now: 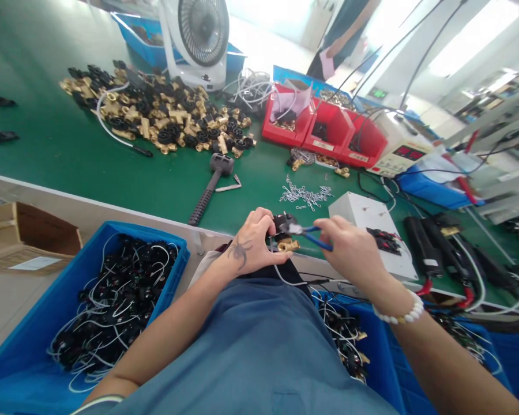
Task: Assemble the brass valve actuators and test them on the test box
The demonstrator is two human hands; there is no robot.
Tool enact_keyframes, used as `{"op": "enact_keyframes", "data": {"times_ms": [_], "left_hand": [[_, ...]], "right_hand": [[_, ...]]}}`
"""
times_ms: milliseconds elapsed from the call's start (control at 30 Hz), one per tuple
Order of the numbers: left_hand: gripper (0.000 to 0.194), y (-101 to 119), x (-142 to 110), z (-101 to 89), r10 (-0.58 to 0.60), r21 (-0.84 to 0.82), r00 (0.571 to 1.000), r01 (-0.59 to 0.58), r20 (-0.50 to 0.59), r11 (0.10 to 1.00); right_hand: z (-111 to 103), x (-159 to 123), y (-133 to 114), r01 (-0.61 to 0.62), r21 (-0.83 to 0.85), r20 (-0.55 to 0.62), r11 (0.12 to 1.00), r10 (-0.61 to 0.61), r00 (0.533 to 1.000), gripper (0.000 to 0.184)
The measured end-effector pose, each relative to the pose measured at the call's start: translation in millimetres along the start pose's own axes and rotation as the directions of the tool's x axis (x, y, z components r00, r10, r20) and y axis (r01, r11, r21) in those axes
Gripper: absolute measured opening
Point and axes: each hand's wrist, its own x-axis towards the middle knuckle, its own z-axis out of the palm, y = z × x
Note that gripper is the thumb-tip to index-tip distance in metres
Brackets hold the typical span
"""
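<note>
My left hand (253, 239) is closed round a brass valve with a black top (288, 245), held over the table's front edge. A white cable (285, 279) hangs from it. In my right hand (350, 248) are blue-handled pliers (318, 237), their jaws touching the black part of the valve. Small metal clips (306, 195) lie scattered just beyond my hands. To the left rest a dark mallet (211, 187) and a small bent metal tool (230, 185).
Brass fittings (168, 115) are heaped before a white fan (201, 40). Red bins (328, 129) and a display unit (400, 147) stand behind a white box (367, 225). Blue crates (173, 276) of cabled parts flank me. Electric drivers (436, 253) lie right; a person (346, 34) stands beyond.
</note>
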Motion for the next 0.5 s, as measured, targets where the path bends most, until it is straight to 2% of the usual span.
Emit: {"op": "enact_keyframes", "data": {"times_ms": [33,67,100,167,233,267,300,367,400,433,467,500], "left_hand": [[0.044,0.0,-0.1,-0.1,0.002,0.000,1.000,-0.002,0.004,1.000],[0.044,0.0,-0.1,-0.1,0.004,-0.001,1.000,-0.004,0.008,1.000],[0.044,-0.1,-0.1,-0.1,0.006,-0.002,1.000,-0.006,0.011,1.000],[0.044,-0.7,0.1,-0.1,0.008,-0.007,1.000,-0.008,0.011,1.000],[0.043,-1.7,0.3,-0.3,0.008,-0.013,1.000,-0.008,0.007,1.000],[0.043,-2.2,0.4,-0.5,0.008,-0.015,1.000,-0.008,0.005,1.000],[0.043,-2.6,0.4,-0.7,0.007,-0.017,1.000,-0.007,0.005,1.000],[0.043,-3.1,0.3,-1.3,0.006,-0.019,1.000,-0.006,0.007,1.000],[0.043,-3.1,0.1,-1.5,0.005,-0.019,1.000,-0.005,0.008,1.000],[0.043,-3.1,-0.1,-1.7,0.003,-0.021,1.000,-0.003,0.009,1.000],[0.043,-3.0,-0.3,-1.8,0.001,-0.023,1.000,-0.001,0.009,1.000],[0.043,-2.9,-0.4,-1.7,-0.001,-0.026,1.000,0.001,0.009,1.000]], "right_hand": [[0.7,-0.6,0.6,0.032,-0.020,0.089,0.999,-0.030,0.996,0.022],[0.6,-0.8,1.4,0.049,-0.024,0.130,0.999,-0.046,0.990,0.023],[-0.2,-0.7,2.2,0.042,-0.008,0.110,0.999,-0.041,0.993,0.023],[-2.9,0.0,3.2,-0.023,0.069,-0.081,0.997,0.028,0.996,0.020],[-3.8,-0.2,2.8,-0.088,0.146,-0.279,0.985,0.127,0.952,0.016],[-3.0,-0.9,2.1,-0.096,0.152,-0.304,0.984,0.139,0.942,0.016],[-1.3,-1.7,1.3,-0.085,0.133,-0.262,0.987,0.118,0.958,0.017],[2.8,-3.0,-0.1,-0.019,0.070,-0.027,0.997,0.021,0.999,0.019],[4.1,-3.0,-0.5,0.018,0.049,0.084,0.999,-0.022,0.996,0.021],[4.5,-2.6,-0.5,0.035,0.044,0.137,0.998,-0.041,0.990,0.022],[4.0,-1.8,-0.2,0.025,0.054,0.121,0.998,-0.032,0.992,0.022],[2.8,-0.8,0.1,-0.008,0.077,0.050,0.997,0.004,0.999,0.021]]}}
